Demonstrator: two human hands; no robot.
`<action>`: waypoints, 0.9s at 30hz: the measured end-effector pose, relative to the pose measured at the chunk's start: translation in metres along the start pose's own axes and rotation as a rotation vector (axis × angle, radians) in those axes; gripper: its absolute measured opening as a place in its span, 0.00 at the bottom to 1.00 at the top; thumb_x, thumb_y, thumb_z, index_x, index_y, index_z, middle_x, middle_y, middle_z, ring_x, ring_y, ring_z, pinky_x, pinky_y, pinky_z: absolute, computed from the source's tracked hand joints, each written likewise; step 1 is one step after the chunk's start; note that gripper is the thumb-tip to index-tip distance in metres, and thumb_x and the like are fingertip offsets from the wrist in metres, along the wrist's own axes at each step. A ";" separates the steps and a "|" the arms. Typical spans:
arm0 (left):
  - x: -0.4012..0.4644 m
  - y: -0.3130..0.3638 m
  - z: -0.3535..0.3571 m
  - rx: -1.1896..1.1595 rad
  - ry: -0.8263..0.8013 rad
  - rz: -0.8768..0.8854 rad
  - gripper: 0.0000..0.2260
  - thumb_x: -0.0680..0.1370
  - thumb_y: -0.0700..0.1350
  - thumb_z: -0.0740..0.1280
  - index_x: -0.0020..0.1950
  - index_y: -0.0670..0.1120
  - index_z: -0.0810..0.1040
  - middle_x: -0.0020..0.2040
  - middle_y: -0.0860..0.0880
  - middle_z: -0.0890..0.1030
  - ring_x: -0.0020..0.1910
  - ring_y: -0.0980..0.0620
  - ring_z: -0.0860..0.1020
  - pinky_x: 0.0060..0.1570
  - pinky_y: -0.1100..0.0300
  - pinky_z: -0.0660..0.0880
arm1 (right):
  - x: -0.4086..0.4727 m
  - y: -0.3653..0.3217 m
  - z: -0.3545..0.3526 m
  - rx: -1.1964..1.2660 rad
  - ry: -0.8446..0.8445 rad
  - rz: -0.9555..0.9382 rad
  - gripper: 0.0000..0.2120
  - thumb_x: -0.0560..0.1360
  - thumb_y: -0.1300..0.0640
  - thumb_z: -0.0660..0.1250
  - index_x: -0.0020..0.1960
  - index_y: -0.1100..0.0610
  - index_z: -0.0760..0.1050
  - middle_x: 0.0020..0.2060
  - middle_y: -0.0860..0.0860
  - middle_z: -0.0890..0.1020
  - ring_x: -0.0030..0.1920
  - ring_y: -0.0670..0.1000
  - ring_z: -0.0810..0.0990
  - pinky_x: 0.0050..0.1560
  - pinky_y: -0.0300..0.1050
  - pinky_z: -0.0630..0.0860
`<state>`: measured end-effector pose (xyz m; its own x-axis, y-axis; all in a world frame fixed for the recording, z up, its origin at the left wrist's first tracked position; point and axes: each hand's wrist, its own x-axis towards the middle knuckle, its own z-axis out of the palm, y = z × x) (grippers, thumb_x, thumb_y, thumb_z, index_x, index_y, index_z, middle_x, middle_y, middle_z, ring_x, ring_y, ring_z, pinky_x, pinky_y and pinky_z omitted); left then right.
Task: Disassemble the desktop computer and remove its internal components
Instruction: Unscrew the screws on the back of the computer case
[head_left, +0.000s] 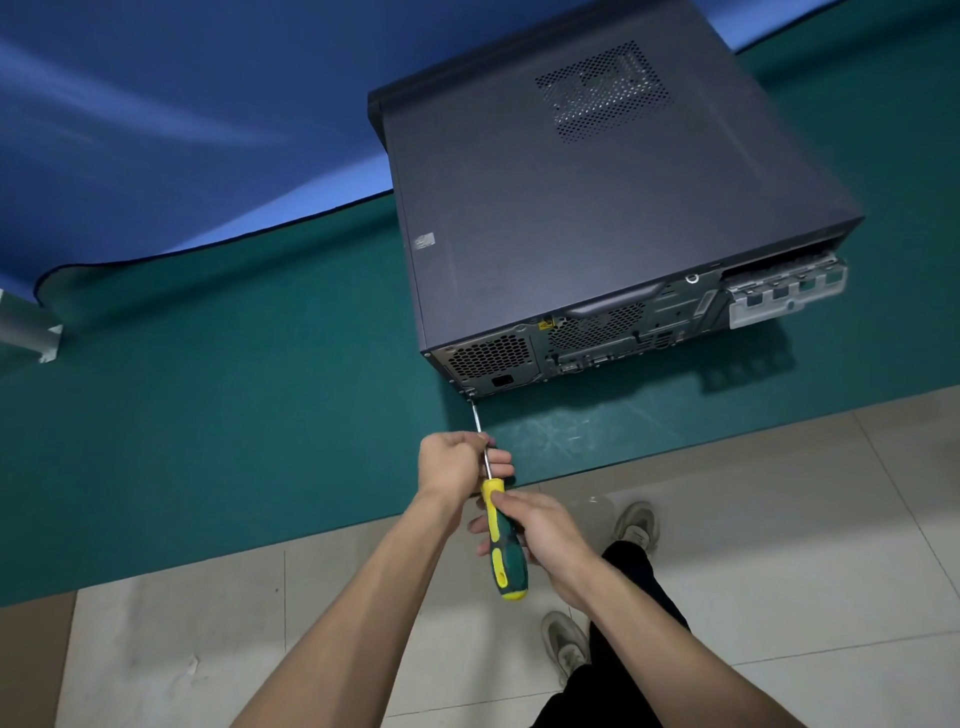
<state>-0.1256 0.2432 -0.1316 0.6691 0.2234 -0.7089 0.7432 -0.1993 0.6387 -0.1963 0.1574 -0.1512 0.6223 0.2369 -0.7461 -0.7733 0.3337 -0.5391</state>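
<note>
Two hands work one screwdriver (503, 535) at the rear of a dark desktop computer case (597, 208) lying on its side on a green mat (234, 405). Its tip meets the case's lower left rear corner, by the power supply grille (491, 358). The left hand (457, 465) curls its fingers round the metal shaft, and the right hand (540, 535) grips the yellow and green handle. Beyond the mat lies blue fabric (182, 104); below, two shoes stand on floor tiles (779, 545).
</note>
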 end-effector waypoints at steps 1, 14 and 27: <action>0.000 0.000 0.000 -0.013 0.005 -0.010 0.09 0.79 0.35 0.59 0.42 0.36 0.77 0.28 0.43 0.81 0.25 0.48 0.78 0.31 0.58 0.78 | 0.000 0.001 0.000 -0.001 0.022 -0.024 0.08 0.79 0.58 0.63 0.45 0.61 0.76 0.32 0.52 0.82 0.27 0.50 0.79 0.30 0.35 0.74; -0.002 0.001 0.002 -0.021 -0.017 -0.011 0.08 0.80 0.37 0.60 0.41 0.39 0.75 0.30 0.45 0.80 0.23 0.52 0.77 0.28 0.61 0.76 | 0.005 0.012 0.002 0.018 0.041 -0.033 0.08 0.79 0.58 0.63 0.43 0.60 0.75 0.30 0.53 0.82 0.25 0.50 0.78 0.31 0.39 0.74; -0.001 0.010 0.005 -0.117 -0.134 -0.074 0.06 0.81 0.35 0.57 0.48 0.37 0.73 0.37 0.41 0.80 0.27 0.49 0.80 0.33 0.55 0.79 | 0.001 0.011 -0.007 0.034 0.112 -0.075 0.07 0.77 0.57 0.67 0.41 0.60 0.75 0.30 0.52 0.81 0.25 0.49 0.76 0.32 0.39 0.73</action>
<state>-0.1188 0.2366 -0.1265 0.6129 0.1027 -0.7835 0.7902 -0.0735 0.6085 -0.2055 0.1546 -0.1608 0.6596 0.1077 -0.7439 -0.7191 0.3782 -0.5829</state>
